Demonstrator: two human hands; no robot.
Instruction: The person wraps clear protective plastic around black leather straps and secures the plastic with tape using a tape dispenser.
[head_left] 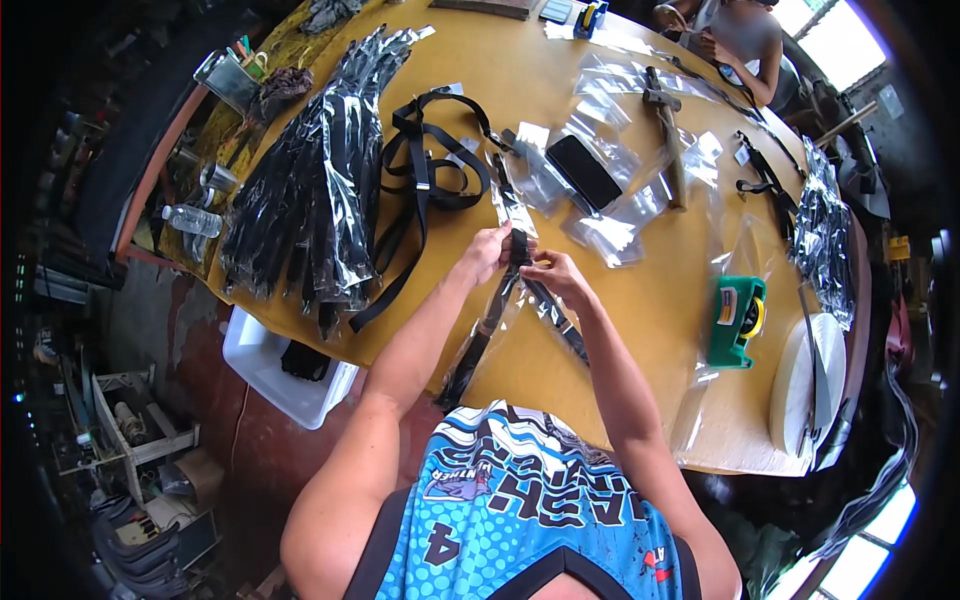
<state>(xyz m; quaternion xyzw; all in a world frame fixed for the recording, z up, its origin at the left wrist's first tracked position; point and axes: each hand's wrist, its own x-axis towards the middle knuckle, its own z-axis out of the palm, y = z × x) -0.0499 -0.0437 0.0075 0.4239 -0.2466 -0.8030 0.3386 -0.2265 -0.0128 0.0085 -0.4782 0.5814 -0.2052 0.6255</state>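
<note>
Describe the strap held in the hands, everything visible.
The strap is black and flat, webbing by its look. It is folded over at the top, where the left hand and right hand pinch it above the table. Two tails run down toward the person past the table edge. The lower left one lies inside a clear bag; the lower right one has clear film about it. Any fittings are too small to tell.

1. Yellow wooden tabletop (640, 330) fills mid-frame.
2. Upper left: heap of bagged black straps (310, 200), with loose straps (430, 170) beside it.
3. Upper centre: phone (583, 172) on clear bags (610, 235).
4. Right: possibly a green tape dispenser (735, 320).
</note>
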